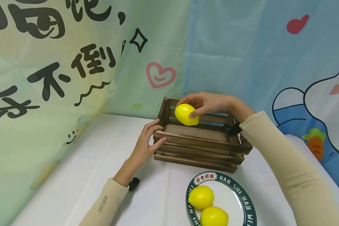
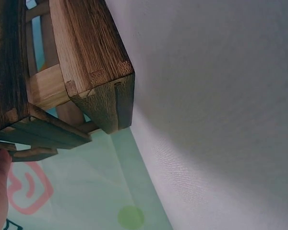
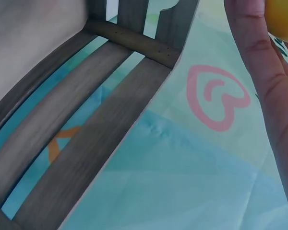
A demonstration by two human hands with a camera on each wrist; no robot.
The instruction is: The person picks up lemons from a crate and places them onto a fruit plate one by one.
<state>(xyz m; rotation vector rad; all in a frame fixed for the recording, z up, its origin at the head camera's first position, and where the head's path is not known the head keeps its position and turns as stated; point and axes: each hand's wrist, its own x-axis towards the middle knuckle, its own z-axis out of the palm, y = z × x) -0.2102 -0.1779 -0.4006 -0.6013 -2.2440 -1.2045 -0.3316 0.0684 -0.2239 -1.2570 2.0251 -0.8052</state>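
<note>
In the head view my right hand (image 1: pixel 207 102) grips a yellow lemon (image 1: pixel 185 114) from above, thumb on its near side. The lemon hangs over the slatted brown wooden crate (image 1: pixel 196 142). The right wrist view shows part of this hand (image 3: pixel 273 86) and an edge of the lemon (image 3: pixel 284 19) beside the crate's slats (image 3: pixel 96 143). My left hand (image 1: pixel 145 139) holds the crate's left front corner, fingers at the side rim and thumb against the front board. Only one finger (image 2: pixel 0 182) shows in the left wrist view, touching the wood.
On the white cloth (image 1: pixel 87 166), a white plate (image 1: pixel 233 205) with a dark green lettered rim stands in front of the crate. Two more lemons, one behind (image 1: pixel 201 197) and one nearer (image 1: pixel 214 216), lie on it. A printed backdrop (image 1: pixel 226 47) hangs behind the crate.
</note>
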